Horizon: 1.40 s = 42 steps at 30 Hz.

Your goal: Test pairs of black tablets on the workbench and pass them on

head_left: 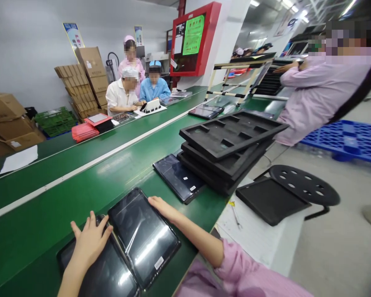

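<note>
Two dark, glossy tablets lie side by side on the green bench in front of me. My left hand rests with fingers spread over the upper part of the left tablet. At the upper right edge of the right tablet, which has a small white label, is my right hand; its fingers are stretched out along that edge and nothing is gripped. Another tablet with small white stickers lies farther off, partly beneath a stack of black foam trays.
A white strip runs along the green bench. Right of it stand a black stool and a black tray on white paper. Several people work across the bench; a person in pink stands at right. Red folders lie across.
</note>
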{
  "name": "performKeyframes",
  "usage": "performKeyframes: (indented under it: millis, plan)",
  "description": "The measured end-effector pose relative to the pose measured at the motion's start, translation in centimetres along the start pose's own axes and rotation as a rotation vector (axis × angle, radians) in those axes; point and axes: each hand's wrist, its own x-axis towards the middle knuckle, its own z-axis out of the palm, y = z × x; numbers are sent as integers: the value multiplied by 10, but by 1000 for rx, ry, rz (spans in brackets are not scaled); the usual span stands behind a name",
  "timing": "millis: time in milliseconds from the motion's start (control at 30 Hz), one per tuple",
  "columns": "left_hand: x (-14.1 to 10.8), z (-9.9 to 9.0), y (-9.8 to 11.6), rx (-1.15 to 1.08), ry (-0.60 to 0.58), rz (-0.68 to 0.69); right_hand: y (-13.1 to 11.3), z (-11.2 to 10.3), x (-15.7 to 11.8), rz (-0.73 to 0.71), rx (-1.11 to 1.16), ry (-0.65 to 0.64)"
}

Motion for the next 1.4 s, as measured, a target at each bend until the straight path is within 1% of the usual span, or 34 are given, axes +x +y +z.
performKeyframes:
  millis: [67, 100, 167, 200, 267, 333, 367, 400, 467, 500, 533, 600, 667, 700, 767, 833, 867, 900, 933, 967, 1000, 1067, 1100, 1133, 1167, 1233, 1267, 1333, 1400]
  plan:
    - [1, -1, 0, -31, 47, 9, -7, 5, 7, 84, 225, -91]
    - [0, -3, -2, -89, 68, 26, -10, 8, 10, 94, 299, -121]
    - [-3, -9, -9, -286, 120, 61, -14, 13, 10, 72, 378, -146]
    - [-6, -14, -14, -392, 176, 62, -14, 15, 9, 58, 404, -148]
    - [-17, -23, -26, -521, 364, 19, -13, 16, 4, 44, 384, -121]
    - [-34, -29, -37, -547, 587, -64, -10, 14, 0, 25, 287, -49]
    - [-44, -29, -42, -563, 673, -109, -9, 11, -1, 2, 245, 0]
    - [-56, -25, -45, -596, 735, -157, -8, 9, -2, -22, 218, 42]
    - [-80, -9, -47, -707, 808, -276, -9, 4, -3, -47, 225, 85]
    - [-92, 4, -45, -779, 818, -346, -11, 3, -4, -38, 255, 84]
    - [-102, 19, -42, -867, 802, -419, -13, 4, -4, -17, 299, 68]
    - [-119, 49, -32, -1098, 718, -532, -19, 15, -5, 31, 392, 5]
    - [-130, 72, -19, -1344, 635, -559, -23, 39, -6, 44, 448, -74]
    - [-132, 80, -12, -1447, 617, -544, -24, 55, -6, 36, 452, -108]
    - [-135, 86, -1, -1596, 613, -495, -25, 93, -7, 8, 413, -150]
    - [-137, 84, 5, -1701, 596, -464, -26, 127, -9, -29, 316, -181]
    - [-139, 82, 6, -1740, 581, -454, -27, 140, -9, -67, 236, -197]
    - [-140, 81, 7, -1772, 564, -447, -28, 147, -10, -124, 133, -201]
    - [-142, 80, 6, -1796, 548, -443, -30, 149, -10, -191, 12, -188]
    - [-144, 79, 6, -1808, 534, -439, -31, 146, -11, -260, -115, -153]
    - [-145, 80, 5, -1807, 524, -435, -32, 138, -11, -321, -231, -102]
    - [-147, 81, 6, -1781, 523, -421, -30, 111, -15, -397, -367, -20]
    - [-147, 81, 7, -1764, 532, -414, -27, 95, -18, -401, -378, -27]
    - [-147, 81, 9, -1751, 547, -410, -21, 78, -23, -389, -358, -86]
    - [-146, 81, 12, -1746, 564, -410, -14, 61, -30, -336, -320, -173]
    - [-145, 81, 17, -1754, 597, -424, 6, 35, -47, -104, -243, -382]
    - [-143, 80, 20, -1766, 610, -432, 18, 25, -56, 5, -192, -450]
    - [-137, 80, 27, -1816, 630, -432, 39, 14, -72, 146, -86, -502]
    - [-126, 78, 35, -1898, 652, -411, 55, 13, -80, 217, 24, -488]
